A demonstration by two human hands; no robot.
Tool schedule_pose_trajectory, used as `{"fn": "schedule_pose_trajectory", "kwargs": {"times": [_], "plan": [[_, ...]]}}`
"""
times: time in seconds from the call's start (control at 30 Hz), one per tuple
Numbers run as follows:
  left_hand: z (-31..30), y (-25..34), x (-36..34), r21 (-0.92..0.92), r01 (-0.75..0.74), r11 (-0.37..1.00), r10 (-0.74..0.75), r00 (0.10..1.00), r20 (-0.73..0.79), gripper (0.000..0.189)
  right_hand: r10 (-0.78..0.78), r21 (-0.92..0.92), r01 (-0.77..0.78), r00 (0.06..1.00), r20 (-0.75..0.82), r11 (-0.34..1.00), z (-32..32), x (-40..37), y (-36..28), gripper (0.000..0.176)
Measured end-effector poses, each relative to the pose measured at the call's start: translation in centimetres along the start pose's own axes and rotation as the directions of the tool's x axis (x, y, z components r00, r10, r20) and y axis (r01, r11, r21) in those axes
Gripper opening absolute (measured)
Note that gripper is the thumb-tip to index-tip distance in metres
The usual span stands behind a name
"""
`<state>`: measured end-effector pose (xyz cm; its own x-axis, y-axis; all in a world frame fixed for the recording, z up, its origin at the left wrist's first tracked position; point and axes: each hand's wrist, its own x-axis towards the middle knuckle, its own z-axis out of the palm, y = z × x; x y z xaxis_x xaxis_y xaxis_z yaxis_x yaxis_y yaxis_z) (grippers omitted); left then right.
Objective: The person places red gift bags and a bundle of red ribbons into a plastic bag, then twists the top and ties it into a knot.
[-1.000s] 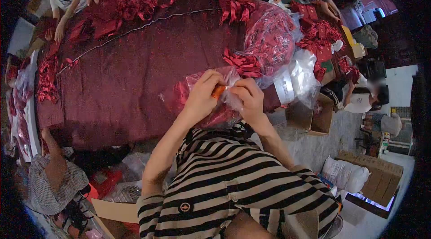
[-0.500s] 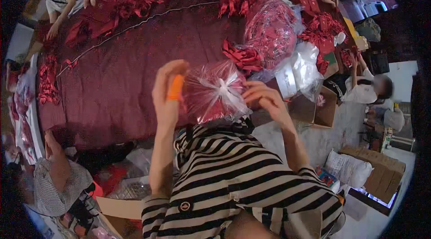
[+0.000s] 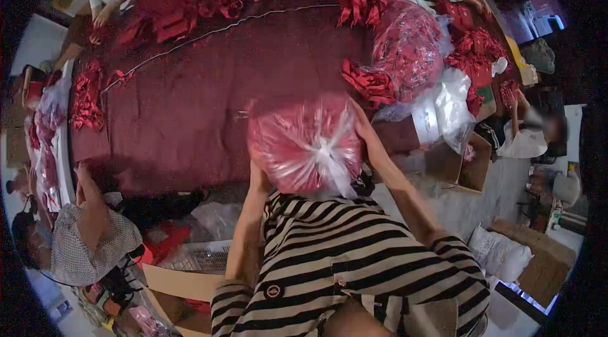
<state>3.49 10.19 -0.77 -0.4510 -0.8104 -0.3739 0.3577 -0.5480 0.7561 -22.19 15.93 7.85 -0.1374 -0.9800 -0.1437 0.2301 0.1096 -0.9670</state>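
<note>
A clear plastic bag (image 3: 288,147) full of red contents is held up in front of my striped shirt, its white gathered knot facing me. My left hand (image 3: 258,175) grips the bag's lower left side, its fingers mostly hidden behind the plastic. Along the right side of the bag, my right hand (image 3: 363,123) is wrapped round it, fingers also largely out of sight. Beneath and beyond the bag spreads a table with a dark red cloth (image 3: 183,121).
Right of the bag lie red ribbon bundles (image 3: 368,82), a large plastic-wrapped red heap (image 3: 408,45) and white plastic bags (image 3: 446,109). An open carton (image 3: 474,163) stands on the floor. Co-workers sit around the table, one in a mesh top (image 3: 95,242) at left.
Both hands have closed round the bag's sides; before, the right fingers were near its knot and the left hand stood upright beside it. The bag now looks larger and rounder to me.
</note>
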Motion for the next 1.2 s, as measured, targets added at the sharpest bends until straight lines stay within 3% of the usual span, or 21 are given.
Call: {"fn": "schedule_pose_trajectory", "kwargs": {"times": [0.07,0.13,0.2,0.23,0.3,0.33,0.37,0.4,0.47,0.53,0.57,0.6,0.67,0.7,0.73,0.8,0.83,1.0,1.07,1.17,1.2], "plan": [[-4.0,-1.4,-0.4,-0.115,-0.005,0.993,-0.009,0.992,-0.127,0.066,-0.120,0.085,0.118,0.992,0.025,0.989,1.0,0.5,0.0,0.071],[-5.5,-0.1,-0.2,-0.135,-0.193,0.972,0.169,0.970,-0.172,0.062,-0.041,0.244,0.042,0.999,-0.007,0.969,2.8,1.7,0.9,0.076],[-11.2,-3.5,2.1,-0.324,-0.086,0.942,0.032,0.985,-0.169,0.061,-0.132,0.129,0.125,0.990,0.047,0.984,4.0,3.2,3.5,0.084],[-14.0,-5.3,3.0,-0.421,0.073,0.904,-0.141,0.981,-0.133,0.060,-0.146,0.058,0.142,0.987,0.072,0.988,4.0,3.6,6.5,0.085],[-16.5,-7.8,3.8,-0.356,-0.008,0.934,-0.103,0.951,-0.291,0.059,-0.126,-0.112,0.136,0.988,0.095,0.984,4.3,3.8,11.0,0.080],[-11.0,-2.7,1.3,-0.443,-0.045,0.895,-0.110,0.942,-0.318,0.058,-0.123,-0.211,0.143,0.987,0.102,0.967,4.6,3.7,12.1,0.076],[-8.1,0.0,-0.4,-0.350,-0.085,0.933,-0.067,0.914,-0.400,0.057,-0.103,-0.154,0.114,0.991,0.081,0.981,5.0,3.6,12.1,0.068],[-7.0,1.1,-1.8,-0.251,-0.109,0.962,-0.024,0.880,-0.474,0.056,-0.132,-0.143,0.142,0.988,0.080,0.980,4.8,3.3,10.9,0.068],[-7.3,1.4,-1.9,-0.387,-0.178,0.905,0.004,0.913,-0.409,0.053,-0.099,-0.036,0.098,0.995,-0.022,0.995,3.4,3.8,9.6,0.062],[-7.3,2.2,-1.7,-0.221,-0.250,0.943,0.122,0.875,-0.469,0.054,-0.093,-0.042,0.088,0.987,-0.130,0.995,2.2,5.2,8.3,0.061],[-4.4,4.8,-2.3,-0.253,-0.161,0.954,0.019,0.875,-0.484,0.057,-0.103,-0.020,0.101,0.982,-0.160,0.995,1.7,5.5,7.2,0.062],[-5.3,4.5,-1.7,-0.258,-0.159,0.953,0.014,0.874,-0.485,0.057,-0.072,-0.022,0.070,0.980,-0.184,0.997,0.6,6.3,7.5,0.063],[-8.0,4.0,-0.6,-0.430,-0.266,0.863,0.163,0.951,-0.262,0.056,-0.006,-0.020,0.003,0.982,-0.190,1.000,-0.4,7.9,8.1,0.065],[-6.7,4.7,-0.5,-0.324,-0.287,0.902,0.180,0.929,-0.323,0.062,-0.006,-0.021,0.002,0.984,-0.178,1.000,0.8,8.4,9.0,0.065],[-10.7,1.3,0.2,-0.325,-0.296,0.898,0.186,0.926,-0.328,0.062,0.013,-0.100,-0.029,0.988,-0.157,0.995,2.8,9.3,10.5,0.065],[-16.6,-5.7,5.1,-0.064,0.237,0.969,-0.245,0.947,-0.209,0.078,0.061,-0.259,-0.094,0.989,-0.133,0.961,5.7,10.1,12.9,0.067],[-11.7,-2.1,4.1,-0.111,0.033,0.993,-0.057,0.976,-0.213,0.076,0.062,-0.260,-0.095,0.989,-0.133,0.961,6.4,10.1,12.8,0.067],[-11.1,-3.7,3.7,-0.038,-0.100,0.994,0.085,0.955,-0.284,0.075,0.057,0.124,-0.049,0.996,-0.069,0.991,7.8,9.8,14.6,0.068],[-10.8,-4.4,3.9,0.001,-0.174,0.985,0.166,0.937,-0.307,0.074,0.047,0.113,-0.042,0.998,-0.047,0.993,7.6,10.3,13.1,0.072],[-11.0,-5.3,3.4,0.065,-0.277,0.959,0.282,0.895,-0.347,0.074,0.335,0.192,-0.296,0.914,-0.227,0.936,11.3,9.7,5.1,0.081],[-11.1,-5.3,3.3,0.088,-0.316,0.945,0.325,0.875,-0.359,0.074,0.138,-0.088,-0.165,0.956,-0.258,0.982,9.5,9.6,8.4,0.076]]}}
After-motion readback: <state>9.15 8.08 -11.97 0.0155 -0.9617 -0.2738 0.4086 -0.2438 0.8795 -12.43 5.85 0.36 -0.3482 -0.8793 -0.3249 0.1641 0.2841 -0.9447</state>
